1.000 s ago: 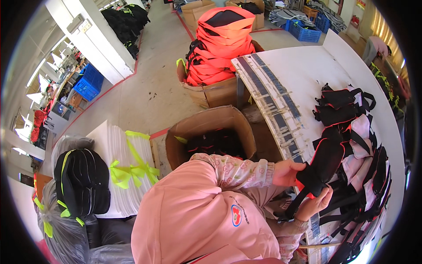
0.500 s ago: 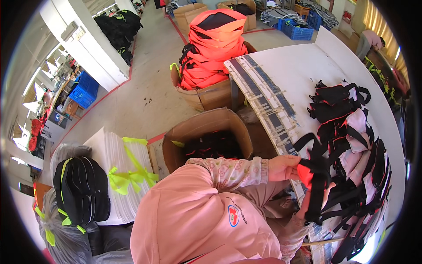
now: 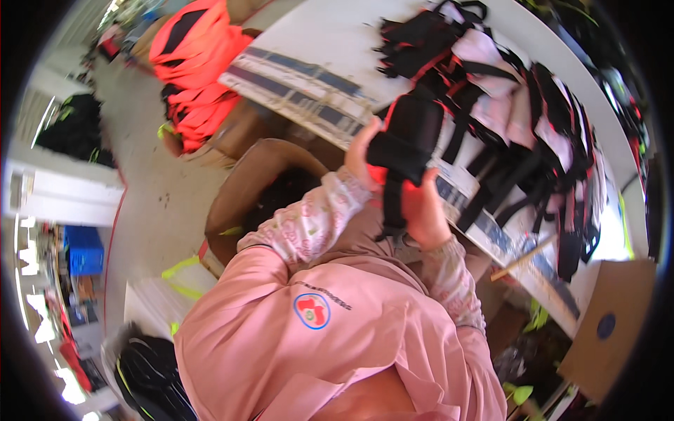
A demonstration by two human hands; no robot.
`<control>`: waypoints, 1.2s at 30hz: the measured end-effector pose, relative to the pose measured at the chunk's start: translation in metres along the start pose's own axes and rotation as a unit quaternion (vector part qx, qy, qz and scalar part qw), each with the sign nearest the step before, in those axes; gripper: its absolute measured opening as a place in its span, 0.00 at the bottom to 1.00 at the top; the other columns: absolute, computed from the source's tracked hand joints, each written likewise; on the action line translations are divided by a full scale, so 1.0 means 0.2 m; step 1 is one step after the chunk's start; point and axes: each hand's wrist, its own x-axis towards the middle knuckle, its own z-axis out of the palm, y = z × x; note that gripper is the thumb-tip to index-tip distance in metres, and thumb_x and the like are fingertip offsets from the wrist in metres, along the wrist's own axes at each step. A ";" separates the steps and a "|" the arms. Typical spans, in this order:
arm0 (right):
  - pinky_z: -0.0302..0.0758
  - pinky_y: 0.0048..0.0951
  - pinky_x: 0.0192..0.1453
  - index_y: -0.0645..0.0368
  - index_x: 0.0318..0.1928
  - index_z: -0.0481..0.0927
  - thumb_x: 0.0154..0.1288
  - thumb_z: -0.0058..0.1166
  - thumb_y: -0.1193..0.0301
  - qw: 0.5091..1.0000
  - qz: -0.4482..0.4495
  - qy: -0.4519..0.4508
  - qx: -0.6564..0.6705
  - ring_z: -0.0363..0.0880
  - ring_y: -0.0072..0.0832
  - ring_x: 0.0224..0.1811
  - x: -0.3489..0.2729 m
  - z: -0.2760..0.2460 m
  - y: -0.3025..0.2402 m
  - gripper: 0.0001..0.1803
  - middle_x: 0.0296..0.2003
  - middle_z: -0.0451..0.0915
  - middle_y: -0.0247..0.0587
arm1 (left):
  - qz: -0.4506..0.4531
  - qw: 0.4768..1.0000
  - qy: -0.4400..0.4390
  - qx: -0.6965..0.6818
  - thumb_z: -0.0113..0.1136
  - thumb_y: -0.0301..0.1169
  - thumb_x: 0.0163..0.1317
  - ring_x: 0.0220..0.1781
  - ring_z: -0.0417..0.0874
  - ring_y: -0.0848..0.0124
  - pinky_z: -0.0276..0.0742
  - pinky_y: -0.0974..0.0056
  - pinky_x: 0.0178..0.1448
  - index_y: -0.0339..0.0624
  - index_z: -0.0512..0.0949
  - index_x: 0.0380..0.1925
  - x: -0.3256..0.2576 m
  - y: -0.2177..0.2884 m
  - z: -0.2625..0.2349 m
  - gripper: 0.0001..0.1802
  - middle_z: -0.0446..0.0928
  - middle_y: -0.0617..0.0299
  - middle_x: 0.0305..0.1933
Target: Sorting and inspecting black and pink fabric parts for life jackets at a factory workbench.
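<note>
The wearer's view had swung round since half a second earlier: the hands, which had been at the right of the frame, now showed near its centre, and the glossy-looking orange-red stack of fabric pieces [image 3: 196,84] had gone from the upper middle to the upper left. The soft black padded fabric pouch with red edging [image 3: 407,137] had turned as well; its straps had faced the camera, whereas now its broad dark body and end flap did, and one long black webbing strap [image 3: 393,203] hung down between the hands. The left hand [image 3: 360,156] was closed on the pouch's left edge, beside a bright red-orange patch, and the right hand [image 3: 425,212] grasped its lower right corner, though blur hid how the fingers lay. So the pouch had been reoriented but not let go; it was just above the near edge of the white-topped table [image 3: 323,42], upper centre, apparently at an inspecting or straightening stage. The loose heap of black and pale pink strapped pieces [image 3: 540,133] lay at upper right, next to it.
</note>
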 end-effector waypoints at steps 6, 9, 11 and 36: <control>0.78 0.36 0.48 0.62 0.56 0.68 0.65 0.53 0.61 0.930 -0.045 0.198 -0.307 0.79 0.31 0.43 -0.02 0.18 0.02 0.25 0.45 0.78 0.41 | 0.189 0.899 0.051 0.391 0.46 0.37 0.68 0.34 0.79 0.71 0.74 0.67 0.44 0.40 0.76 0.38 0.06 -0.11 -0.16 0.14 0.78 0.63 0.33; 0.78 0.29 0.34 0.61 0.52 0.68 0.62 0.55 0.73 0.922 -0.112 0.251 -0.273 0.79 0.27 0.30 -0.01 0.17 0.01 0.19 0.37 0.79 0.38 | 0.361 0.728 -0.006 0.582 0.52 0.30 0.63 0.38 0.78 0.66 0.72 0.67 0.45 0.39 0.75 0.34 0.07 -0.08 -0.07 0.06 0.77 0.60 0.36; 0.71 0.24 0.20 0.58 0.55 0.59 0.60 0.56 0.75 0.873 -0.148 0.295 -0.360 0.73 0.23 0.18 0.01 0.14 0.02 0.26 0.29 0.77 0.37 | 0.394 0.604 -0.145 0.677 0.55 0.28 0.60 0.40 0.77 0.57 0.71 0.62 0.47 0.35 0.75 0.38 0.06 -0.04 0.00 0.09 0.75 0.53 0.38; 0.65 0.29 0.22 0.66 0.34 0.73 0.66 0.44 0.67 0.752 -0.067 0.206 -0.622 0.69 0.24 0.16 0.09 0.52 0.03 0.12 0.14 0.71 0.38 | 0.433 0.526 0.232 0.694 0.53 0.47 0.58 0.25 0.74 0.45 0.67 0.50 0.30 0.34 0.72 0.19 0.56 0.71 -0.15 0.24 0.72 0.42 0.20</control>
